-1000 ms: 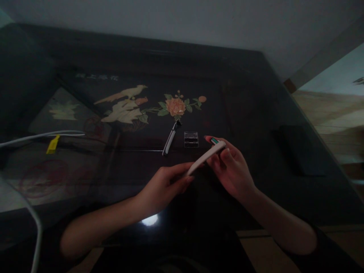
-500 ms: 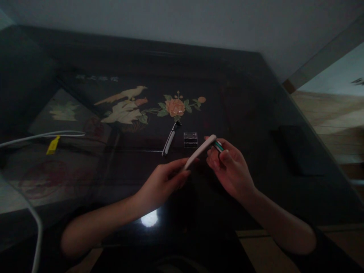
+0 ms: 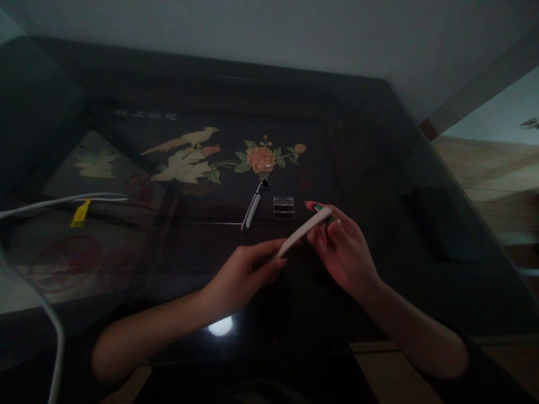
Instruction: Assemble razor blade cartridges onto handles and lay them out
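Observation:
My left hand [image 3: 246, 269] is closed on the lower end of a pale, slightly curved razor handle [image 3: 304, 231], which slants up to the right. At its far end is a small green-and-dark razor head [image 3: 319, 209], partly covered by the handle tip. My right hand [image 3: 343, 247] has its thumb and fingers curled around that head. Beyond my hands, a second razor [image 3: 252, 207], grey-white and black, lies on the dark tabletop. Close to its right sits a small clear plastic case [image 3: 283, 207] with dark compartments.
The glossy dark table [image 3: 370, 146] carries a bird-and-flower inlay [image 3: 260, 160]. At left runs a white cable [image 3: 54, 320] near a yellow tag [image 3: 80, 213]. A dark flat object [image 3: 446, 224] lies at right. A pale wall [image 3: 269, 33] stands behind the table.
The razor in my hands has shifted slightly right and down and tilted flatter. Its green head now shows above the handle tip rather than only below it.

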`<state>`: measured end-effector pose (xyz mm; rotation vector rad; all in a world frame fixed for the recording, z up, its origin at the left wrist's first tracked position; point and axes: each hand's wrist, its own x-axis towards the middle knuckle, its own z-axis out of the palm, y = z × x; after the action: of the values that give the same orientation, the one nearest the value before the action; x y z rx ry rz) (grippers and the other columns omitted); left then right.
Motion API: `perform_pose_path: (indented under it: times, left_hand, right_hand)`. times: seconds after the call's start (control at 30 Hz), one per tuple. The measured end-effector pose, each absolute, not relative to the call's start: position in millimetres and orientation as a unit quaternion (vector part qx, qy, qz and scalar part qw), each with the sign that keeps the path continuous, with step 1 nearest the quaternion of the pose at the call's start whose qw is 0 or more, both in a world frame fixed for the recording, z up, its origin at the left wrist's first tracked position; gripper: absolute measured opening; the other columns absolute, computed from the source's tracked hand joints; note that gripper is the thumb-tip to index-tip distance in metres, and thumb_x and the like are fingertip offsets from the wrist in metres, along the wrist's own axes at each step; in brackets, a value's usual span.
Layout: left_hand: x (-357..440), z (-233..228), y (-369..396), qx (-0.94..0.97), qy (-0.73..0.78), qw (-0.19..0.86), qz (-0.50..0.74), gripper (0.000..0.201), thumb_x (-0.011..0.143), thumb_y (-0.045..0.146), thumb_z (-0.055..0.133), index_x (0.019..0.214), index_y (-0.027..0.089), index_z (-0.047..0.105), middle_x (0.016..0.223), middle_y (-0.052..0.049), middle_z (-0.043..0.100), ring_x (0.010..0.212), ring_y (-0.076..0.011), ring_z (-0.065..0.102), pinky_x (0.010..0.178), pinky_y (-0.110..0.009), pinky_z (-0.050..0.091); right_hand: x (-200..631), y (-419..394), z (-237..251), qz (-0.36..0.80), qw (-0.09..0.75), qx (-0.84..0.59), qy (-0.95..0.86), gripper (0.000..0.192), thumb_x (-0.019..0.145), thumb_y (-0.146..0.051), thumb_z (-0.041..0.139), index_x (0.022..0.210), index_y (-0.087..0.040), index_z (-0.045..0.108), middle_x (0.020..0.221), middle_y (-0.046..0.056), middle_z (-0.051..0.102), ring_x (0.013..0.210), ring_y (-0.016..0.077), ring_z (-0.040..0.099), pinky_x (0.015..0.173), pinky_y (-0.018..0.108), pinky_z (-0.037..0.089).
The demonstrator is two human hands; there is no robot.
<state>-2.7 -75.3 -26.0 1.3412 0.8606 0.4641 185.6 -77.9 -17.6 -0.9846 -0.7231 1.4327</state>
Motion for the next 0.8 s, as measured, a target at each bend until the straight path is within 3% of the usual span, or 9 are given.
perform_pose_path:
  times: [0.37, 0.67, 0.8]
  left_hand:
    - [-1.8, -28.6, -73.6, 0.585, 0.402, 0.664, 0.233, 0.045, 0.092, 0.031, 0.052, 0.134, 0.016, 0.054, 0.067, 0.004, 0.046, 0.056, -0.0077, 0.035, 0.048, -0.018, 0.026]
    - [-0.9, -23.7, -82.6, 0.608, 0.379, 0.668, 0.200, 0.045, 0.091, 0.033, 0.052, 0.133, 0.016, 0.056, 0.063, 0.005, 0.046, 0.057, -0.0086, 0.037, 0.051, -0.020, 0.030]
    - [-0.8, -22.2, -80.4, 0.597, 0.384, 0.676, 0.198, 0.045, 0.091, 0.032, 0.052, 0.133, 0.016, 0.056, 0.064, 0.005, 0.045, 0.056, -0.0084, 0.035, 0.049, -0.020, 0.029]
  right_hand:
    - [184.0, -79.8, -16.4, 0.607, 0.593, -0.412, -0.331, 0.037, 0.068, -0.047, 0.080, 0.091, -0.019, 0.069, 0.050, -0.007, 0.044, 0.049, 0.0089, 0.030, 0.046, 0.024, 0.024]
    - [184.5, -78.9, -15.8, 0.619, 0.589, -0.434, -0.286, 0.045, 0.060, -0.046, 0.085, 0.095, -0.021, 0.073, 0.063, -0.006, 0.047, 0.052, 0.0067, 0.034, 0.047, 0.021, 0.035]
    - [184.9, -78.8, -15.8, 0.612, 0.585, -0.439, -0.301, 0.041, 0.063, -0.046, 0.082, 0.094, -0.022, 0.071, 0.063, -0.006, 0.047, 0.051, 0.0074, 0.033, 0.045, 0.022, 0.033]
